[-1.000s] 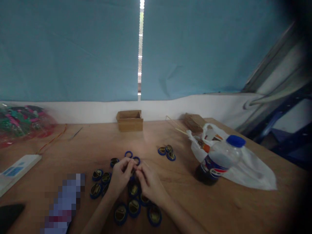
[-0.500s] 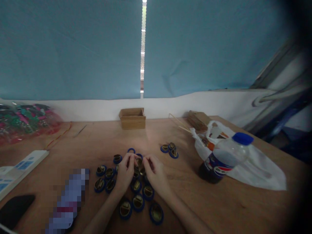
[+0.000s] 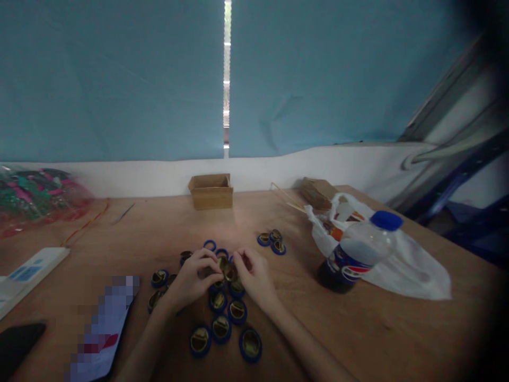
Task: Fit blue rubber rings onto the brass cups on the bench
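Observation:
Between my hands is a shiny gold-coloured disc (image 3: 229, 271), its lower part over the others on the table. My left hand (image 3: 194, 278) is at its left edge, thumb and a fingertip brought together there, the other fingers curved above. My right hand (image 3: 255, 276) is at its right, thumb and bent fingers closed at its edge; the fingertips are partly hidden. Around them lie several round gold pieces with blue rims, such as this blue-rimmed disc (image 3: 221, 328). Just beyond my fingers is a bare blue ring (image 3: 209, 245).
A small group of blue-rimmed discs (image 3: 277, 247) lies to the right. Farther right stand a cola bottle (image 3: 350, 262) and a white plastic bag (image 3: 417, 276). An open cardboard box (image 3: 212, 199) is at the back. A phone (image 3: 105, 334) and a power strip (image 3: 34, 276) lie left.
My left hand has turned and spread somewhat, its upper fingers lifting away from the thumb. My right hand stays by the gold disc. The whole view has shifted slightly.

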A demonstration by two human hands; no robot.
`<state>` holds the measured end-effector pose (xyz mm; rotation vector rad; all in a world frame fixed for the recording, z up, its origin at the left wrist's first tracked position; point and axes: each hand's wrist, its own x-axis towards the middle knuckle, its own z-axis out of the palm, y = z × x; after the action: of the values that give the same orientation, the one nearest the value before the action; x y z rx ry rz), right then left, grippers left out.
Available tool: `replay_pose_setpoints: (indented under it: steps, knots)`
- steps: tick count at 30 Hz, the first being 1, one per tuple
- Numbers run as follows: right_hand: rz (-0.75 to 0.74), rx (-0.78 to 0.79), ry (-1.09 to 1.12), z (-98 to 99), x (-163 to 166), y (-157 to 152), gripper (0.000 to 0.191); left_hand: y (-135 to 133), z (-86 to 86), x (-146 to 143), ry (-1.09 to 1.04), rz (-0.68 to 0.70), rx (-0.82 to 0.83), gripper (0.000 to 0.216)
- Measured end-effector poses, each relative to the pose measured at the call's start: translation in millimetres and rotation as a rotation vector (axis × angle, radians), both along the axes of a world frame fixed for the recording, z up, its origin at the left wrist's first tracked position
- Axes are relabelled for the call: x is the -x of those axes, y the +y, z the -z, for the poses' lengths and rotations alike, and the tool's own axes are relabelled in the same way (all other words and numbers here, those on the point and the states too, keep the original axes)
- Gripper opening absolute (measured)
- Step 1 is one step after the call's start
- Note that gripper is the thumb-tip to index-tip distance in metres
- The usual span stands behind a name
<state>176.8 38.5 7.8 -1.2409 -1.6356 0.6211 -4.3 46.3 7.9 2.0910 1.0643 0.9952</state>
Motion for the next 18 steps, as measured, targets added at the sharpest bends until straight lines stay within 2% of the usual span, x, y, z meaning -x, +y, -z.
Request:
replay_pose_setpoints:
  steps: [5,10,13,18]
  knots:
    - [-0.047,0.115,0.106,1.1,-0.9,2.7,0.030,-2.0,-2.5,-6.7,-0.209,-0.154,0.039,0.009]
    - [-0.302,0.421,0.295,0.7,2.1,-0.2,0.035,-4.1,4.5,-15.6,-0.424,-0.213,0.057,0.005]
    - [-0.345,0.388,0.348,-0.3,3.6,-2.3,0.033,-6.8,7.3,-20.5,-0.446,-0.244,0.043,0.005]
    - [-0.274,0.311,0.388,-3.1,2.5,-1.9,0.029,-9.2,5.6,-23.5,-0.472,-0.213,0.151,0.010]
